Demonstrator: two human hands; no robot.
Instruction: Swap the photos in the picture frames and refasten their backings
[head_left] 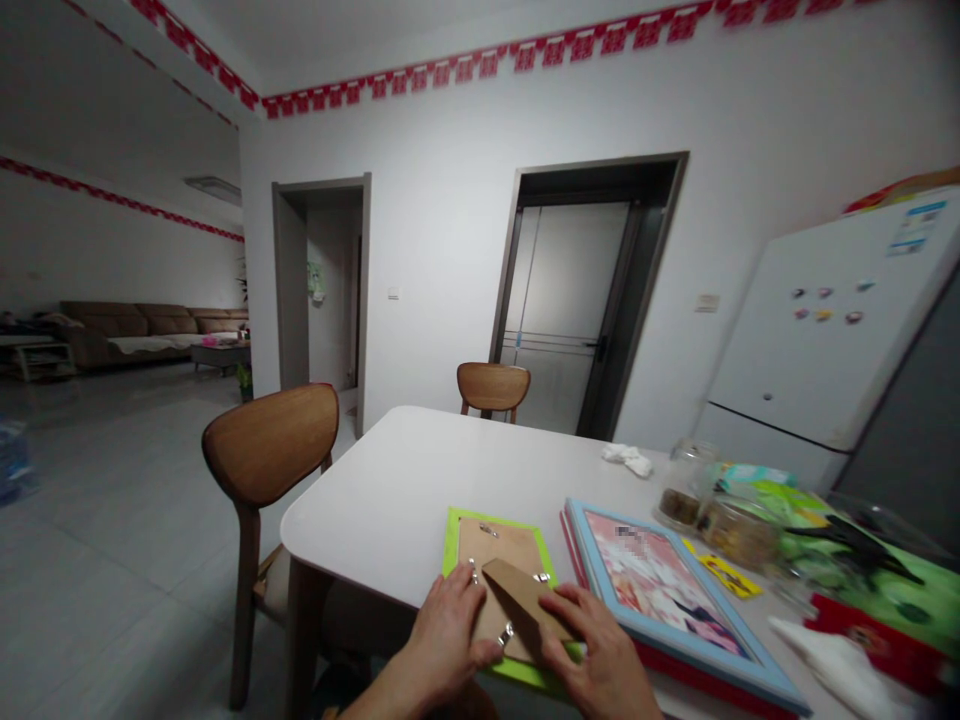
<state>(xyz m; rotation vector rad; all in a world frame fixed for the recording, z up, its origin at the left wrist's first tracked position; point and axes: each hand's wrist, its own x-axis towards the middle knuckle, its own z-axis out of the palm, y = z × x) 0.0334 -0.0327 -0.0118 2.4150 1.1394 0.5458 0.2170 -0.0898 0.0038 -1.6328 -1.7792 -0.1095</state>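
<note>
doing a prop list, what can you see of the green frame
The lime-green frame lies face down on the white table, left of the blue frame. Its brown, board-like back carries small silvery metal-looking fittings. A brown flap stands raised at an angle. The left hand touches its left side; the right hand's fingers touch the flap.

On the table (360, 480): backed frame (487, 538) near the front edge; framed picture (660, 580) to its right; jars (681, 490) farther right. One chair (274, 440) stands left, a second chair (493, 385) behind.
</note>
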